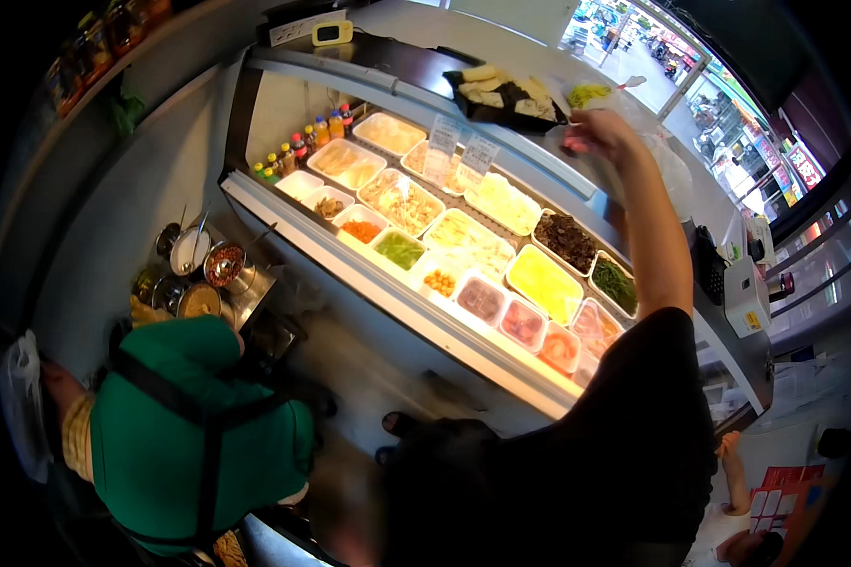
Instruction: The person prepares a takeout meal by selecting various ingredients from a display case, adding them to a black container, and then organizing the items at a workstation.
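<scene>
My right hand (593, 130) reaches up over the top of a refrigerated glass display case (369, 283). Its fingers are closed on a clear plastic bag (667, 165) that hangs to the right of the hand. Just left of the hand, a black tray of pale yellow food pieces (503, 94) lies on the case top, with a small portion of yellow-green food (588, 92) beside it. My black sleeve (633, 416) fills the lower right. My left hand is out of view.
Inside the case stand several white tubs of food (544, 282) and a row of small bottles (303, 144). A person in a green top (184, 425) bends at the lower left near metal bowls (208, 269). Another person's arm (733, 472) shows at the lower right.
</scene>
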Demonstrator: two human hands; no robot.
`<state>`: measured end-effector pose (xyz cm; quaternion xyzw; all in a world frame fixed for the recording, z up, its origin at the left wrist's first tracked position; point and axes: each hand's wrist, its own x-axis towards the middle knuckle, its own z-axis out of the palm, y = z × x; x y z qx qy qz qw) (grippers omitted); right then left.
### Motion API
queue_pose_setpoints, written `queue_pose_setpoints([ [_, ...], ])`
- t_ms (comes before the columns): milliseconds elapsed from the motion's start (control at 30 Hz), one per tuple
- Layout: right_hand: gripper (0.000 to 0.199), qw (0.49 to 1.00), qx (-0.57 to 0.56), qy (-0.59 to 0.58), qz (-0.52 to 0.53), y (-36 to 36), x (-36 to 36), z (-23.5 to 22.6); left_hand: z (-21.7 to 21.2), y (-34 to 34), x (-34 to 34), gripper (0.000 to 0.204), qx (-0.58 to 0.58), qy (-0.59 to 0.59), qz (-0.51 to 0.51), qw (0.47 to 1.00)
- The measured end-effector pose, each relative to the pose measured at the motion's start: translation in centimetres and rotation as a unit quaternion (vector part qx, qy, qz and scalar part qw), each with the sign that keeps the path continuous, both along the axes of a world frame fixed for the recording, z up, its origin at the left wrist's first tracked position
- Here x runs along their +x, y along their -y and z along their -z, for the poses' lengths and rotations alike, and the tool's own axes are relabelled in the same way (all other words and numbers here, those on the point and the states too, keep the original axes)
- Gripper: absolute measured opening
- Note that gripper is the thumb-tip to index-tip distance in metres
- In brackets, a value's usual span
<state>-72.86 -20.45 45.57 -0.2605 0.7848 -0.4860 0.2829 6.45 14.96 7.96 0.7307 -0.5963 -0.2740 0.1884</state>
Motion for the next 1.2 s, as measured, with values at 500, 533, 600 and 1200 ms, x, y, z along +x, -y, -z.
queue_pose_setpoints([
  [500,0.04,0.979,-0.038,0.194,-0.044,0.7,2.9,-0.8,10.3,-3.6,4.1,0.031,0.018,0.015,-0.044,0.999],
  [533,0.039,0.978,-0.046,0.2,-0.028,0.8,3.3,-0.7,10.4,-3.7,4.0,0.031,0.025,0.012,-0.05,0.998],
  [600,0.038,0.977,-0.057,0.203,-0.016,0.6,4.0,-0.6,10.6,-3.6,3.9,0.031,0.031,0.009,-0.057,0.998],
  [1200,0.039,0.911,-0.263,0.318,0.015,1.0,8.0,2.0,12.9,-4.8,7.0,0.028,0.075,0.004,-0.104,0.992],
])
